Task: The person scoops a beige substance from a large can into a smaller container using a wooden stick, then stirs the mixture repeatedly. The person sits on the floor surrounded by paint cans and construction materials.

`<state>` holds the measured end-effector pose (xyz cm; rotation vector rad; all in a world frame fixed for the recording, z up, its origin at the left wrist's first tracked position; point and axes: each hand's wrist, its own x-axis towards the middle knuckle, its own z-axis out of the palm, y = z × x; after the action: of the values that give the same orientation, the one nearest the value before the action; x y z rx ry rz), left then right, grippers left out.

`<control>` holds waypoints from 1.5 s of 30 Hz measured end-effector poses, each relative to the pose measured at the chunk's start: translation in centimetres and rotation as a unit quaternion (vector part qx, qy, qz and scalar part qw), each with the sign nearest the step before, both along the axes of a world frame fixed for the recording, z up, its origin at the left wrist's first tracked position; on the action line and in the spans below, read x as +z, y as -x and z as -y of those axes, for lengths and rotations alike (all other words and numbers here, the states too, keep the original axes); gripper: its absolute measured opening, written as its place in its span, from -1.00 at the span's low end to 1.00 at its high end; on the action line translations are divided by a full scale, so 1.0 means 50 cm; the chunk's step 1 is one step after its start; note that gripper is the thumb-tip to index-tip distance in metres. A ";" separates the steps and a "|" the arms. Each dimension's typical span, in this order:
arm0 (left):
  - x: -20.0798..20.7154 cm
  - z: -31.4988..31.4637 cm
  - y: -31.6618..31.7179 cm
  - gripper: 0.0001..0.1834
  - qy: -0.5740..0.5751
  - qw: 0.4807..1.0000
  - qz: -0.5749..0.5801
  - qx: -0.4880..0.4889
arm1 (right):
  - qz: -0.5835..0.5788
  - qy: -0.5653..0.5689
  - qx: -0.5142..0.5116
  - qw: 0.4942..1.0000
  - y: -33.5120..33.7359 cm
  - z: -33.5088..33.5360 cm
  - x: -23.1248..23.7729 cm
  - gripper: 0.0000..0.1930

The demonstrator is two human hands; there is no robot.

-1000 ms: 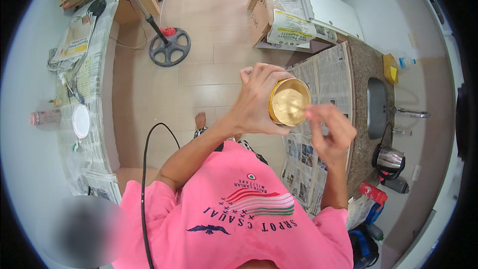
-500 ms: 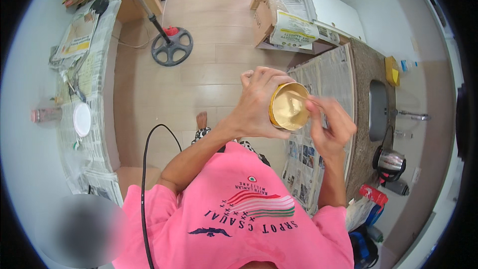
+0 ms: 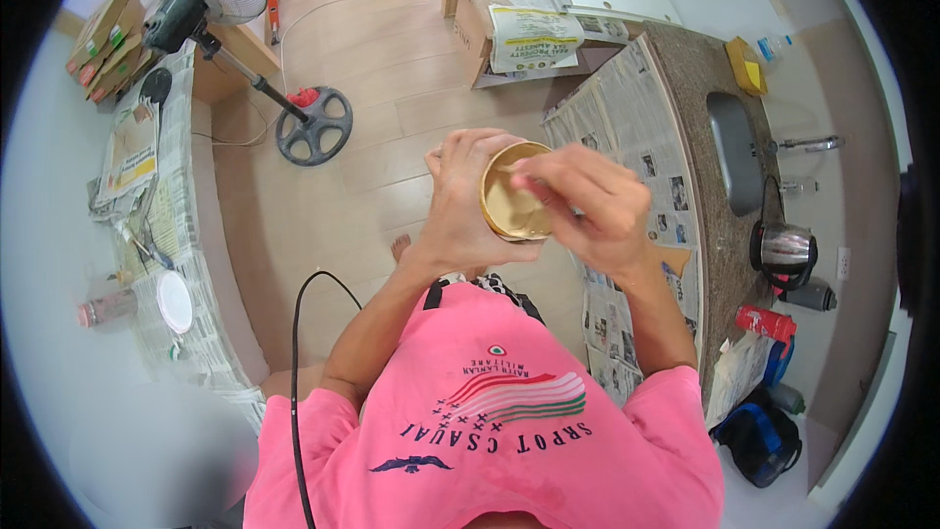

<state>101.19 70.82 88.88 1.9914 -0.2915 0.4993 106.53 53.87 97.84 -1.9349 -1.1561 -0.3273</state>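
My left hand (image 3: 457, 198) is wrapped around the side of a round, gold-rimmed can (image 3: 513, 214), its mouth tilted up toward me. The inside looks pale cream to gold; whether that is a thick filling or the bare wall I cannot tell. My right hand (image 3: 594, 204) reaches over the can's right rim in a pinch. Between its fingertips is a thin pale stick (image 3: 511, 168) pointing into the can, largely hidden by the fingers and blurred.
Newspaper covers the left counter, with a white round lid (image 3: 174, 302) and a brush (image 3: 147, 243) on it. A standing fan (image 3: 305, 124) is ahead on the floor. To the right, a stone counter holds a sink (image 3: 734, 152) and a kettle (image 3: 784, 249). A black cable (image 3: 297, 382) hangs beside me.
The whole view has turned somewhat, bringing the fan's head into sight. My right hand has moved further over the can's mouth, covering more of it. The can remains in my left hand.
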 end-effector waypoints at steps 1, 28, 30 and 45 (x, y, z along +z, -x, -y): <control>-0.002 -0.002 -0.001 0.04 0.001 1.000 -0.001 -0.002 | -0.020 0.000 0.022 1.000 0.006 0.005 -0.001 -0.80; 0.007 -0.010 0.011 0.05 0.016 1.000 -0.010 0.012 | -0.040 0.023 -0.022 0.999 0.015 0.025 0.013 -0.79; 0.005 -0.011 0.014 0.06 0.013 1.000 -0.009 0.013 | -0.049 0.021 0.037 0.998 0.033 0.026 0.014 -0.79; 0.013 -0.022 0.025 0.06 -0.012 1.000 -0.006 0.027 | -0.060 0.014 0.023 0.998 0.018 0.019 0.006 -0.83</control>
<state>99.96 71.91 89.54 2.0295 -0.2373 0.5193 105.62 52.92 98.14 -1.9206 -1.1300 -0.1683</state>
